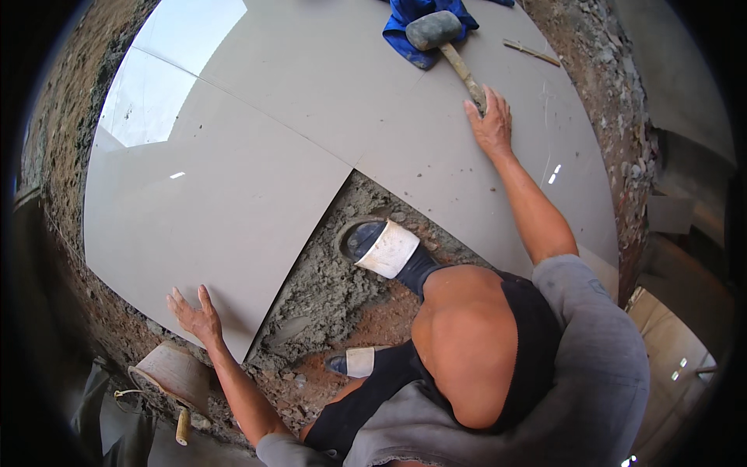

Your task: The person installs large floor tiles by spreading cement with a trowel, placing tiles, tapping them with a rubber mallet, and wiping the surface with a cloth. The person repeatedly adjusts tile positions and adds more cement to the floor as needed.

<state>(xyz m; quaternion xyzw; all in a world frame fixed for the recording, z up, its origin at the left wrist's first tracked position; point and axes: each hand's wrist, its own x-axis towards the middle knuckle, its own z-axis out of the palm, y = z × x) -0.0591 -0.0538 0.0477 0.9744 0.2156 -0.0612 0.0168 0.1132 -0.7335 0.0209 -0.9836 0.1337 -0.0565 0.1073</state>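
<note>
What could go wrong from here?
The wooden-handled mallet with a dark-grey head, near the bare right hand, could chip the glossy pale-grey tiles if it strikes hard. One dark boot with a white band, in rough grey mortar near exposed tile edges, might gouge the mortar or knock an edge.

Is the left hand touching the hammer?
No, the left hand is over a tile, well away from the hammer, whose handle is by the right hand.
</note>
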